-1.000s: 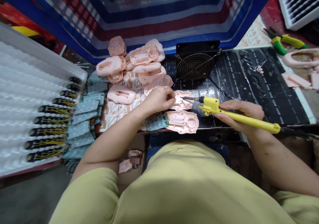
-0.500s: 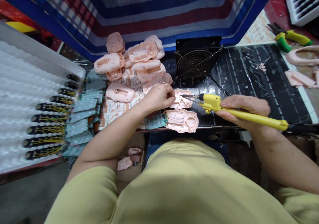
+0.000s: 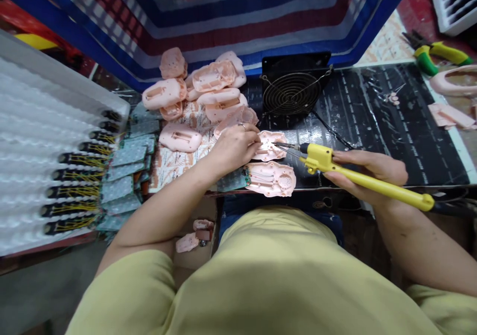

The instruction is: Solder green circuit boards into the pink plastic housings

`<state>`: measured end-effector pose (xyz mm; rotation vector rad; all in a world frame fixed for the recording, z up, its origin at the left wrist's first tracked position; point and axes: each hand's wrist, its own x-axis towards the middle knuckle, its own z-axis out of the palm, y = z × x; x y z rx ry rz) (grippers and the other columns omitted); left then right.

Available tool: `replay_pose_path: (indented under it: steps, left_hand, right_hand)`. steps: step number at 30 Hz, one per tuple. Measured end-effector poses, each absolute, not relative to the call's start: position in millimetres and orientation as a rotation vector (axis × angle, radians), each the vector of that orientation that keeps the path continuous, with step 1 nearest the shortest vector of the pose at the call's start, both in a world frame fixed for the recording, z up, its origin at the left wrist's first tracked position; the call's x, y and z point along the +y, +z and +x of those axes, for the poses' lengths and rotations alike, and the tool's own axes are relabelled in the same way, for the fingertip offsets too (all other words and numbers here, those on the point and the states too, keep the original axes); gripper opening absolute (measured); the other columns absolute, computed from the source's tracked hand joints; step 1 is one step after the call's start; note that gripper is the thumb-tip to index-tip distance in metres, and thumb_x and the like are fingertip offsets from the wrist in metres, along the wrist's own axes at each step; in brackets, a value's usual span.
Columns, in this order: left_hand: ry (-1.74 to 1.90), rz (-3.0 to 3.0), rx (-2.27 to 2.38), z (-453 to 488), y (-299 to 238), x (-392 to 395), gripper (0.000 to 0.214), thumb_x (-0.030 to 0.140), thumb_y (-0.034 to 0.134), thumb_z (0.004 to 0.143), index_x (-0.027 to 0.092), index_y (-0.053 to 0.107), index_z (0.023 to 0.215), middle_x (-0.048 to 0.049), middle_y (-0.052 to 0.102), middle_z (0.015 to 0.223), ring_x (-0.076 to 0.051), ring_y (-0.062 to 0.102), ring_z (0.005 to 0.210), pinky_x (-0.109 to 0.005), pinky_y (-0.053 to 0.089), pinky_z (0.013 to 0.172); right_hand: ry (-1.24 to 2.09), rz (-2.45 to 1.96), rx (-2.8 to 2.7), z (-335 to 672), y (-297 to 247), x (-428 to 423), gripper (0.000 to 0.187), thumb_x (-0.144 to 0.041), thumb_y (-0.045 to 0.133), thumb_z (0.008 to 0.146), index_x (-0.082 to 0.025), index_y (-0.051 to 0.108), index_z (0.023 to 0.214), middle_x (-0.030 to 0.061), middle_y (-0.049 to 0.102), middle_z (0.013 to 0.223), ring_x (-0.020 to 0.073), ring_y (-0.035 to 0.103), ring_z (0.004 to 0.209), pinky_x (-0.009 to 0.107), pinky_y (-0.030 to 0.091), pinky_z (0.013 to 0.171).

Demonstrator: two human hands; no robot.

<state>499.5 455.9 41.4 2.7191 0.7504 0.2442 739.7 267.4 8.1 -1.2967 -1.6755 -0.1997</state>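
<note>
My right hand (image 3: pixel 372 168) is closed round a yellow soldering iron (image 3: pixel 387 186) with a trigger-style body. Its dark tip points left and reaches over the inside of a pink plastic shell half (image 3: pixel 274 148). At the left end of that shell, my left hand (image 3: pixel 236 148) has its fingers pinched together; what lies between the fingertips is hidden. Just below, nearer my body, a second pink shell (image 3: pixel 276 181) lies with its inside up, thin wires running along it. A green circuit board (image 3: pixel 233 180) adjoins its left end, partly under my left wrist.
Behind the hands stand a black fan (image 3: pixel 292 91) and a blue-framed striped basket (image 3: pixel 238 37). Pink shells (image 3: pixel 181 137) are piled at left, beside circuit boards (image 3: pixel 126 156) wired to black parts in a white foam tray (image 3: pixel 30 141). Pliers (image 3: pixel 428 59) lie far right.
The soldering iron's body and my right hand have shifted slightly right, with its rear end a little lower. My left hand has stayed nearly in place at the upper shell.
</note>
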Motion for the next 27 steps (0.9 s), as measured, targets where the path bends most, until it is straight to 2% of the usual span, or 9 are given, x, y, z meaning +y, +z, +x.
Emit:
replay_pose_path:
  steps: [2,4,8,10,14,17,23,27]
  left_hand:
    - [0.310,2.698,0.795,496,42,454,0.019,0.020,0.058,0.085,0.016,0.076,0.089,-0.0092,0.075,0.104,-0.022,0.068,0.092,-0.034,0.047,0.086]
    - [0.299,2.639,0.859,494,43,453,0.019,0.022,0.060,0.085,0.017,0.076,0.095,-0.0064,0.076,0.090,-0.021,0.068,0.084,-0.034,0.046,0.085]
    - [0.212,2.562,0.876,498,44,452,0.017,0.030,0.065,0.083,0.017,0.075,0.084,-0.0045,0.074,0.078,-0.019,0.064,0.074,-0.031,0.044,0.078]
    - [0.172,2.555,0.873,501,44,452,0.023,0.037,0.067,0.083,0.016,0.075,0.079,-0.0053,0.072,0.075,-0.018,0.063,0.071,-0.030,0.042,0.073]
    - [0.105,2.587,0.900,504,45,452,0.024,0.038,0.068,0.082,0.016,0.077,0.079,-0.0053,0.072,0.073,-0.017,0.061,0.067,-0.029,0.039,0.069]
    - [0.070,2.609,0.902,504,46,452,0.023,0.037,0.067,0.082,0.016,0.077,0.080,-0.0051,0.072,0.075,-0.018,0.062,0.070,-0.029,0.039,0.070]
    - [0.000,2.672,0.935,507,48,452,0.019,0.029,0.063,0.081,0.018,0.078,0.083,-0.0050,0.073,0.077,-0.021,0.064,0.078,-0.035,0.041,0.082]
    - [-0.028,2.697,0.936,508,50,451,0.021,0.032,0.063,0.081,0.018,0.078,0.082,-0.0055,0.073,0.078,-0.022,0.065,0.081,-0.036,0.042,0.084]
  right_hand:
    - [-0.161,-1.213,-1.627,739,9,266,0.021,-0.029,0.083,0.078,-0.020,0.068,0.089,0.0027,0.073,0.078,0.0194,0.071,0.063,0.027,0.059,0.052]
    - [-0.123,-1.189,-1.615,738,10,264,0.022,-0.028,0.084,0.076,-0.022,0.068,0.088,0.0021,0.072,0.077,0.0197,0.071,0.064,0.028,0.059,0.053]
    - [-0.156,-1.387,-1.665,733,13,260,0.035,-0.036,0.079,0.082,-0.024,0.067,0.113,0.0012,0.075,0.090,0.0195,0.073,0.071,0.028,0.061,0.058]
    - [-0.186,-1.377,-1.723,731,13,261,0.037,-0.036,0.078,0.084,-0.022,0.066,0.116,0.0020,0.075,0.092,0.0194,0.073,0.072,0.028,0.062,0.060]
    - [-0.162,-1.209,-1.741,729,9,267,0.027,-0.029,0.082,0.079,-0.021,0.068,0.100,0.0018,0.074,0.082,0.0178,0.072,0.066,0.024,0.060,0.056]
    - [-0.060,-1.119,-1.728,730,5,271,0.026,-0.023,0.085,0.075,-0.021,0.066,0.092,0.0008,0.073,0.079,0.0167,0.071,0.067,0.023,0.061,0.059]
    - [-0.013,-1.059,-1.804,732,3,277,0.026,-0.018,0.085,0.074,-0.019,0.065,0.090,0.0015,0.072,0.081,0.0150,0.070,0.068,0.023,0.061,0.063]
    - [-0.006,-1.033,-1.771,735,11,274,0.025,-0.014,0.084,0.073,-0.018,0.065,0.089,0.0016,0.071,0.078,0.0143,0.069,0.067,0.022,0.059,0.060]
